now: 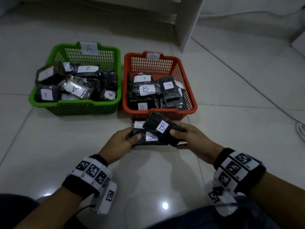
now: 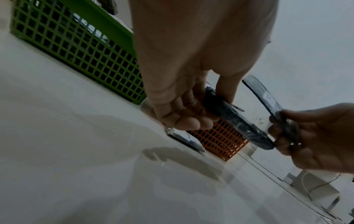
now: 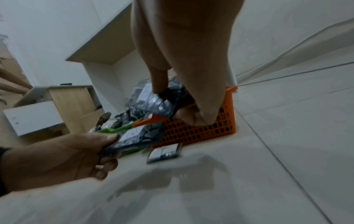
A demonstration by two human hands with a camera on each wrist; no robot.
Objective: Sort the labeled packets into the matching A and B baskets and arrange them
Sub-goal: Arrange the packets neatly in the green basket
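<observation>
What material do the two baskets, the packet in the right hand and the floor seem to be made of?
Green basket and orange basket: probably moulded plastic, going by the even grid walls and smooth rims. Packet in the right hand: something dark in clear glossy film, with a paper-like white label. Floor: glazed tile, reflecting light, with thin joint lines.

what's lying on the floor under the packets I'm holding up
One more packet lies flat on the floor tiles against the orange basket, white label up. Its letter can't be read; in the head view the held packets cover most of it.
</observation>
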